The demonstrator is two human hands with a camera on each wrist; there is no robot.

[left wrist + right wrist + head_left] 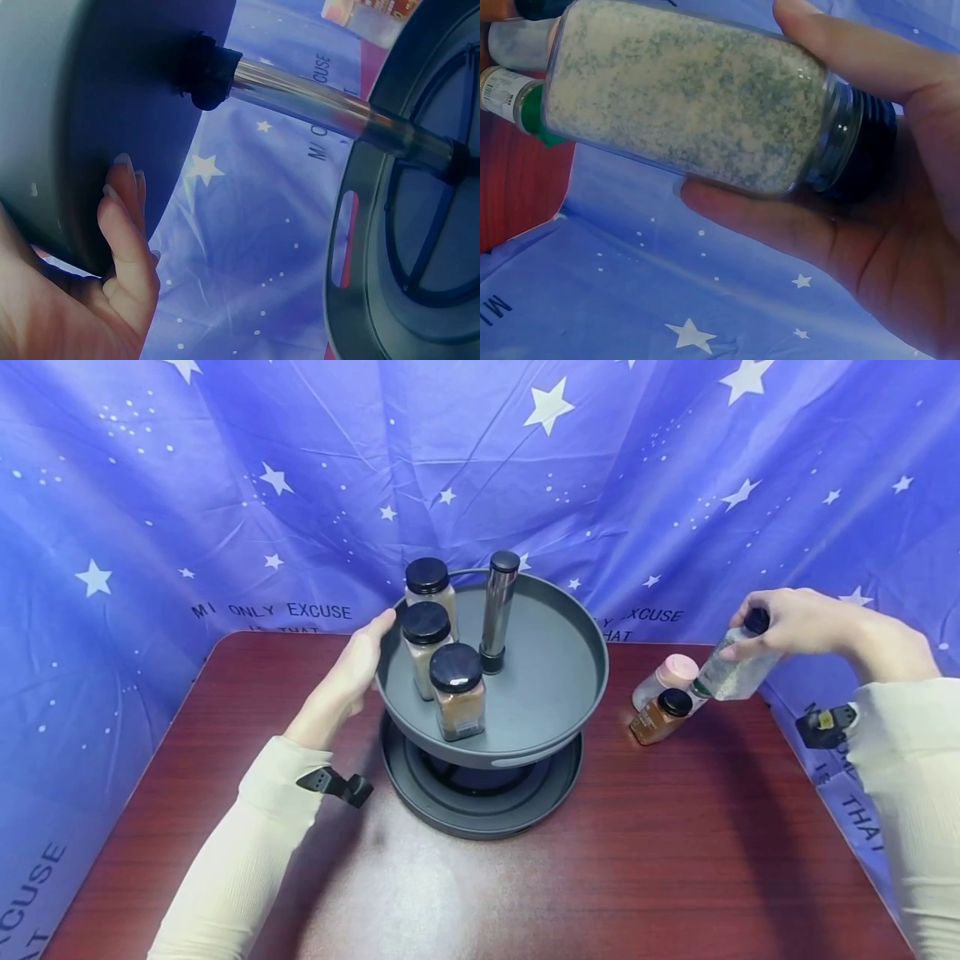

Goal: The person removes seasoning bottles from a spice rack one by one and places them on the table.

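Jar point(746, 672) leans, held in your right hand point(810, 625); your left hand point(351, 667) grips the tray point(547, 677), maybe to steady it.

In the head view, the small green-capped bottle point(697, 699) is partly hidden by the square black-lidded jar of brown powder point(654, 724) at its eight o'clock. The fingers of the left hand point(354, 668) are concealed beneath the nine o'clock rim of the round dark-grey upper tray point(551, 681); in the left wrist view, the pink-capped translucent bottle point(373, 24) is cut off at one o'clock.
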